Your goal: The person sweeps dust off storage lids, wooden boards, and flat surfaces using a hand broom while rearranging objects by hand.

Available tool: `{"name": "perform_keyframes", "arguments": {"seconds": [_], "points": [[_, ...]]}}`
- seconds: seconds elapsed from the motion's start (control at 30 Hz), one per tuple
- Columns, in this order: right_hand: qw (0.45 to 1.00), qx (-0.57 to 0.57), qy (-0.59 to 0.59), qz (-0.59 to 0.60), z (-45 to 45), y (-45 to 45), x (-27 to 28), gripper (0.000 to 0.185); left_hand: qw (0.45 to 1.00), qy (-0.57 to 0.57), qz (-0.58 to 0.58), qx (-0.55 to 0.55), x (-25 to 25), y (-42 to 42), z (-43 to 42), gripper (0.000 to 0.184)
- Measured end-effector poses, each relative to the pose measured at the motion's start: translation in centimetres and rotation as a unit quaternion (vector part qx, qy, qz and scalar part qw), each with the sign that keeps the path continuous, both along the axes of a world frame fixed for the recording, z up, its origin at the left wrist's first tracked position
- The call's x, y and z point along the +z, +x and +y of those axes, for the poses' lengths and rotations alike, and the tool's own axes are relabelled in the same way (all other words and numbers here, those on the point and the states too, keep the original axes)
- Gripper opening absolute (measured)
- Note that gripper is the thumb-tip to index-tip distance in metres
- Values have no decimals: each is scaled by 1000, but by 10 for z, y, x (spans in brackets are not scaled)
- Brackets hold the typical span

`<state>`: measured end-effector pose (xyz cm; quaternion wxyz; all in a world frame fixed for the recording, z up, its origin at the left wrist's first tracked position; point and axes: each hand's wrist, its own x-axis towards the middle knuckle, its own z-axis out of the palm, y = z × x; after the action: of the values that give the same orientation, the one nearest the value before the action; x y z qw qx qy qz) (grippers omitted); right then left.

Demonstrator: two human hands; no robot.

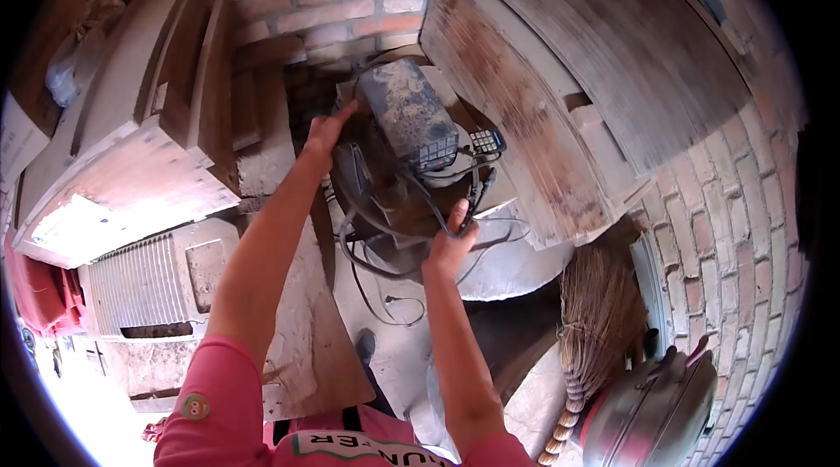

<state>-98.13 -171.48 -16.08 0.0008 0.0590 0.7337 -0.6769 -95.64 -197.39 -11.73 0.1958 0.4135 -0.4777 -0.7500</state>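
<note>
A dusty, dark rectangular box (407,104) lies tilted on top of a dark round container (354,174), its grid-like end facing me. My left hand (325,136) is closed at the container's left rim, the fingers partly hidden behind it. At the near right side my right hand (452,244) is closed, thumb up, around the rim, where black cables also run; its fingertips are hidden. Beside the box's right end lies a small black keypad device (487,142) with pale keys. A dark cable (350,244) loops over the near side and hangs down, its thin end trailing below.
Wooden boards (525,100) lean against the brick wall on the right. At left are wooden cabinet pieces (131,135) and a ribbed panel (136,288). A straw broom (595,310) and a grey-and-red case (652,414) stand at lower right. A pale slab (516,266) lies below my right hand.
</note>
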Motion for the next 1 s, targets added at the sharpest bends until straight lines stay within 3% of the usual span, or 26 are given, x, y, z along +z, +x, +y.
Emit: {"name": "perform_keyframes", "arguments": {"seconds": [0.07, 0.17, 0.2, 0.3, 0.43, 0.5, 0.53, 0.63, 0.73, 0.83, 0.93, 1.0], "points": [[1000, 11, 15, 2, -24, -12, -6, 66, 998, 39, 47, -6, -3, -2, -23, 65], [999, 15, 29, -10, -55, -32, -13, 67, 990, -137, -18, -23, -20, 5, -50, 71], [1000, 10, 25, -10, -65, -39, -16, 68, 976, -211, -51, -8, 17, 20, -24, 71], [998, 3, 67, 12, -94, -50, -14, 67, 971, -240, 5, 3, 32, 52, -5, 59], [987, -5, 158, 15, -132, -73, -5, 64, 950, -284, 57, -116, 49, 128, 26, 35], [976, 51, 196, 80, -134, -93, -21, 59, 950, -284, 52, -118, 67, 169, 47, 29], [966, 79, 216, 114, -126, -101, -27, 57, 951, -282, 52, -118, 78, 187, 57, 27], [970, 210, 28, -122, -85, -81, 30, 45, 951, -292, 17, -100, 101, 254, 71, 26], [910, 378, 154, -78, -34, -84, 33, 34, 955, -294, 4, -49, 117, 315, 78, 28], [886, 380, 223, 142, 6, -43, 28, 31, 939, -339, -61, 7, 120, 370, 86, 25], [901, 424, 76, 41, 33, 29, 55, 27, 950, -286, -69, 108, 115, 412, 105, 23], [900, 428, 80, 7, 49, 66, 58, 25, 950, -268, -81, 138, 113, 435, 119, 23]]}}
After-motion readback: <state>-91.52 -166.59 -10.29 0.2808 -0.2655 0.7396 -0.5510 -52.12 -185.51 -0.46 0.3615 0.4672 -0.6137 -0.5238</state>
